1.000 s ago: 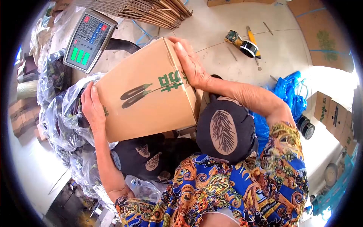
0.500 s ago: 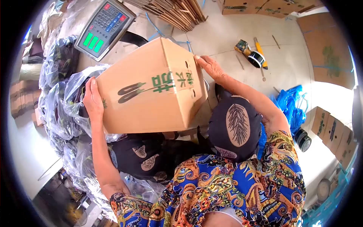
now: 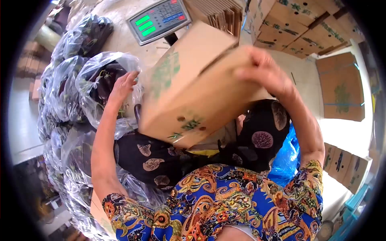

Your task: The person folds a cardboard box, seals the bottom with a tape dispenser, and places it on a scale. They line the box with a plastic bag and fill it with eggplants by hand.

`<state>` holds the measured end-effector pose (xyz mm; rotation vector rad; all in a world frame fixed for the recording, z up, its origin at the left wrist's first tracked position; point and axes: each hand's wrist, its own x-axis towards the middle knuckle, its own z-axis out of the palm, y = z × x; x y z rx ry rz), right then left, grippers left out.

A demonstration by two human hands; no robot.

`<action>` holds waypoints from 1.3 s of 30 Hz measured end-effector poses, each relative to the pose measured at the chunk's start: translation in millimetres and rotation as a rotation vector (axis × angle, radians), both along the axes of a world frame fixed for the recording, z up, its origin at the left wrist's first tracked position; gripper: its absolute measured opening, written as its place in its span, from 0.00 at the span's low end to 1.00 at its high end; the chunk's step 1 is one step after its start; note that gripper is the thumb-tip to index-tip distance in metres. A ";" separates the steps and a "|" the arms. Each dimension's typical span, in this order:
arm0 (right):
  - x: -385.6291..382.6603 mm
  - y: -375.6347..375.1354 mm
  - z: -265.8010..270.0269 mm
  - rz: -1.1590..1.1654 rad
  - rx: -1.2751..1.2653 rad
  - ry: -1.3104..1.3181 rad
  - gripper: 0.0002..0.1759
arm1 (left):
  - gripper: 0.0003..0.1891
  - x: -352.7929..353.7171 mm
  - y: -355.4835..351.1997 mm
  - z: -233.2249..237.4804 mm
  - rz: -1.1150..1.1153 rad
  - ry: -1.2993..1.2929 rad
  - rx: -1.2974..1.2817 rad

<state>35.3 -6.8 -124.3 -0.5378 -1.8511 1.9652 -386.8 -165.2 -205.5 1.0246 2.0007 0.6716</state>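
Note:
A brown cardboard box (image 3: 193, 94) with green print is tilted in front of me, its edges blurred by motion. My right hand (image 3: 267, 74) grips the box's upper right part, fingers bent over its edge. My left hand (image 3: 124, 86) is off the box, at its left, with fingers apart and nothing held. Beside that hand lies a clear plastic bag (image 3: 102, 90) of dark purple eggplants. What the box holds inside is hidden.
Several more bags of eggplants (image 3: 66, 88) are piled along the left. A scale display (image 3: 159, 18) with green digits stands beyond the box, near flattened cardboard (image 3: 215, 12). Stacked boxes (image 3: 299, 32) are at the back right. Blue plastic (image 3: 286, 156) lies beside my right leg.
The box has turned and tilted in my right hand. My left hand has let go of its left side. The view has shifted, so the scale display appears further right.

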 end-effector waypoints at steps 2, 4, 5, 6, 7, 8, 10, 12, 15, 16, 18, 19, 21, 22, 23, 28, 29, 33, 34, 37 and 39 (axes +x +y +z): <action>-19.2 -32.7 10.6 0.125 0.711 -0.132 0.07 | 0.31 29.5 7.6 27.7 0.052 -0.167 0.087; -33.9 -68.4 -3.3 0.194 1.069 -0.147 0.09 | 0.36 56.4 12.2 48.2 0.059 -0.253 0.173; -36.5 -80.4 -16.9 0.265 1.148 -0.207 0.10 | 0.38 62.4 14.9 50.5 0.028 -0.316 0.219; -39.5 -90.1 -28.3 0.322 1.200 -0.306 0.10 | 0.39 77.4 16.9 58.9 0.002 -0.305 0.239; -41.1 -94.4 -41.3 0.339 1.215 -0.302 0.12 | 0.41 82.1 18.5 50.3 -0.010 -0.299 0.248; -41.9 -97.4 -52.5 0.356 1.228 -0.299 0.14 | 0.44 86.2 22.7 42.5 -0.023 -0.295 0.256; -38.7 -100.8 -70.2 0.432 1.212 -0.327 0.13 | 0.50 104.7 40.2 33.6 -0.048 -0.218 0.143; -33.2 -109.0 -87.7 0.507 1.198 -0.357 0.12 | 0.50 118.1 46.5 39.0 -0.078 -0.188 0.057; -34.9 -95.9 -60.8 0.336 1.091 -0.276 0.19 | 0.34 115.2 56.0 6.0 0.005 -0.179 -0.013; -37.6 -83.1 -55.0 0.121 1.196 -0.186 0.22 | 0.35 112.1 56.8 1.9 -0.024 -0.207 0.006; -40.8 -39.0 -58.5 -0.224 1.284 -0.301 0.27 | 0.38 107.9 56.9 -4.7 -0.090 -0.259 0.035; -43.6 -15.9 -70.2 -0.434 1.331 -0.362 0.27 | 0.29 117.2 54.3 4.6 -0.029 -0.202 0.044; -51.8 23.7 -103.3 -0.535 1.051 -0.497 0.28 | 0.29 119.8 50.5 3.8 0.003 -0.181 0.071; -56.3 39.5 -119.9 -0.422 0.726 -0.560 0.28 | 0.28 119.2 50.1 2.1 0.018 -0.170 0.079; -58.1 45.8 -129.4 -0.304 0.398 -0.610 0.28 | 0.28 104.8 54.9 -22.9 0.011 -0.133 0.150; -18.9 50.8 -120.2 -0.391 -0.167 -0.512 0.30 | 0.29 72.1 14.2 -27.1 0.014 -0.828 0.218; -12.3 54.6 -124.8 -0.398 -0.228 -0.482 0.30 | 0.28 70.9 8.2 -35.3 0.035 -0.927 0.325; 2.1 60.9 -143.7 -0.471 -0.283 -0.603 0.31 | 0.22 92.8 -9.9 -70.7 0.340 -0.831 0.475; 1.3 60.8 -151.1 -0.496 -0.271 -0.659 0.30 | 0.24 95.9 -7.4 -83.7 0.359 -0.664 0.414; -17.9 49.4 -190.1 -0.472 -0.178 -0.756 0.26 | 0.25 113.0 3.8 -100.1 0.438 -0.289 0.329; -29.0 37.3 -223.1 -0.411 -0.053 -0.805 0.23 | 0.28 121.2 9.7 -180.8 0.525 -0.479 0.459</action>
